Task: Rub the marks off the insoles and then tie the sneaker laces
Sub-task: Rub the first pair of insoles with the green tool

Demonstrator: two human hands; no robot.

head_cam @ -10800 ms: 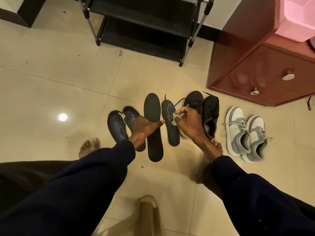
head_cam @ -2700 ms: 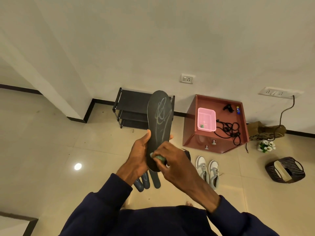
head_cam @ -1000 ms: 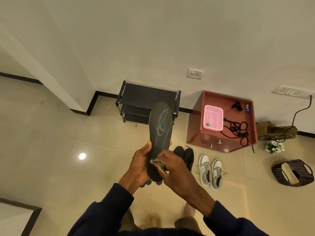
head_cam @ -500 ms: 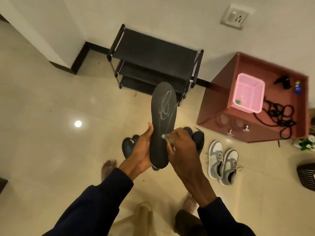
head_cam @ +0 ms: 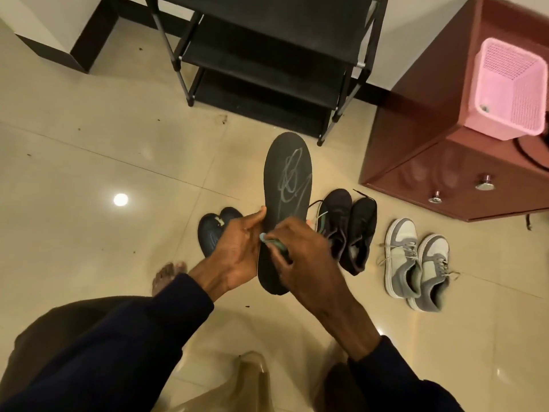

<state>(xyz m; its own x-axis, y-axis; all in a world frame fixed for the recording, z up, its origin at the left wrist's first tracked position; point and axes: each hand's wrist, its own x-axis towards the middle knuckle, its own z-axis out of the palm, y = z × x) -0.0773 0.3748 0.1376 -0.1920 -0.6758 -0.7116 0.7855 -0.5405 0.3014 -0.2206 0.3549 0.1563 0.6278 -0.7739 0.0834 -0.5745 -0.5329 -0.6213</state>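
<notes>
I hold a black insole [head_cam: 287,185] upright in front of me, with pale scribbled marks on its upper half. My left hand [head_cam: 237,251] grips its left edge near the heel. My right hand [head_cam: 300,257] pinches a small green eraser [head_cam: 269,241] against the insole's lower part. More dark insoles [head_cam: 212,230] lie on the floor behind my left hand. A pair of black sneakers [head_cam: 350,230] with loose laces stands just right of my hands. A grey and white pair [head_cam: 416,263] stands further right.
A black shoe rack [head_cam: 267,55] stands against the wall ahead. A red-brown cabinet [head_cam: 445,162] with a pink basket [head_cam: 511,90] on top is at the right. My bare foot [head_cam: 167,276] rests on the tiled floor; a plastic chair's edge [head_cam: 252,379] shows below.
The view has tilted down and closer to the floor, from the wall to the shoes. My hands keep the insole and eraser; the eraser sits slightly lower on the insole.
</notes>
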